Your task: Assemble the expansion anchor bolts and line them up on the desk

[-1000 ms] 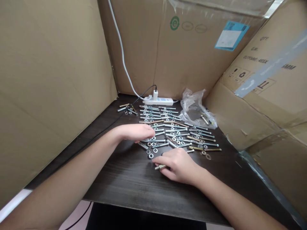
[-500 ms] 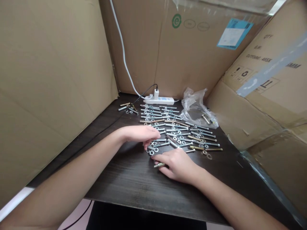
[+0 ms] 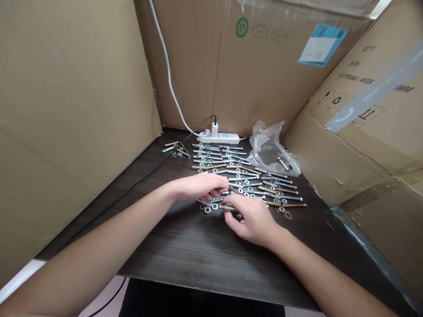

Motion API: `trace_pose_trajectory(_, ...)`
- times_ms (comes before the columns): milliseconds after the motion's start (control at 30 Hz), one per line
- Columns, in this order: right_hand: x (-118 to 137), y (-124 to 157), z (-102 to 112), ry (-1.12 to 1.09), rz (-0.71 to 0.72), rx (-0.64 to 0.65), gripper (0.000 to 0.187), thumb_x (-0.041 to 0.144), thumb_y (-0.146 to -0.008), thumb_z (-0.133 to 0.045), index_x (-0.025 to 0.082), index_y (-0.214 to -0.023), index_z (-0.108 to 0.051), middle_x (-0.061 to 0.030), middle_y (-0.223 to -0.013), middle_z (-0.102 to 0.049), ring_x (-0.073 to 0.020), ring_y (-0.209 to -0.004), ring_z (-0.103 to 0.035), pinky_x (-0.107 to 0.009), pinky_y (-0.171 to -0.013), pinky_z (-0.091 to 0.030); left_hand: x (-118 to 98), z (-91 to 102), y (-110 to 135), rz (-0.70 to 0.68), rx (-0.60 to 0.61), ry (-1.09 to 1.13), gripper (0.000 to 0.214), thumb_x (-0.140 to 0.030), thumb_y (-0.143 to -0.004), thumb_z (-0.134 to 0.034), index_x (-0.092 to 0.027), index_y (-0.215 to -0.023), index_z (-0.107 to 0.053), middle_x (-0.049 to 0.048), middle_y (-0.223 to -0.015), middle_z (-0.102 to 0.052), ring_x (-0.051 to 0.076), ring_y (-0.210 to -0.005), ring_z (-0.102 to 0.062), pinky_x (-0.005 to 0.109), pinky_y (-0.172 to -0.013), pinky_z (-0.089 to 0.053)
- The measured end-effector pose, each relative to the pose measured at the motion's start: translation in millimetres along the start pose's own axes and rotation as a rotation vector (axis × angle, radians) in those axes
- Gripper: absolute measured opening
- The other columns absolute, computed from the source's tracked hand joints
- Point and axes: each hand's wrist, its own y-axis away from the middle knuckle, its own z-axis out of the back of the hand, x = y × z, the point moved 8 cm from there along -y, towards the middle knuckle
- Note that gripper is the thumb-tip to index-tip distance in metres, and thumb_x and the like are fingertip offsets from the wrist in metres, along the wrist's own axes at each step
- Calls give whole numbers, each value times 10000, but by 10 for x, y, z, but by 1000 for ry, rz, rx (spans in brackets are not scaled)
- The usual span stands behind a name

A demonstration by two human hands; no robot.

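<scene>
Rows of silver and brass bolts (image 3: 231,169) with washers and nuts (image 3: 207,210) lie on a dark wooden table (image 3: 185,251). My right hand (image 3: 253,220) is closed on a bolt (image 3: 227,207), its tip sticking out to the left just above the table. My left hand (image 3: 203,186) hovers over the near rows with its fingers curled in a pinch close to that bolt's tip; what it pinches is too small to make out.
Cardboard boxes (image 3: 72,101) wall the table on the left, back and right. A white power strip (image 3: 218,138) with a plugged charger and white cable sits at the back. A crumpled clear plastic bag (image 3: 271,149) lies back right. A small bolt group (image 3: 175,149) lies back left.
My right hand lifted the bolt from the table and carried it up and away toward the rows. My left hand shifted right and curled its fingers near the bolt's tip.
</scene>
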Motion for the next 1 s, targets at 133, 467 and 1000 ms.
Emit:
trace_pose_trajectory(133,-118,-8,138,-32,-85,-87,168,193,-833,-483,185,-957,-597,-19,-800,-685,-141,-628,-604,-246,-601,-408,32,-96,-34,-12,36,44,234,-333,-861,-452,-179,-699,-385,-63,-608,-241,73,-502,-166,234,-463,-108)
trace_pose_trajectory(467,-209,6,113,-49,-108,-68,272,248,-935,-442,201,-1166,-576,-44,-1066,-705,-167,-889,-672,-258,-761,-495,103,-94,-110,-45,-11,207,240,-372,-872,-447,-178,-747,-380,-51,-651,-352,50,-484,-214,201,-451,-125)
trace_pose_trajectory(1000,-330,7,171,71,-257,-101,290,363,-897,-496,190,-1117,-575,18,-630,-645,-129,-484,-563,-224,-503,-382,-18,-140,-49,-111,-11,8,193,-374,-871,-523,-188,-903,-482,-51,-697,-374,67,-530,-286,193,-483,-252)
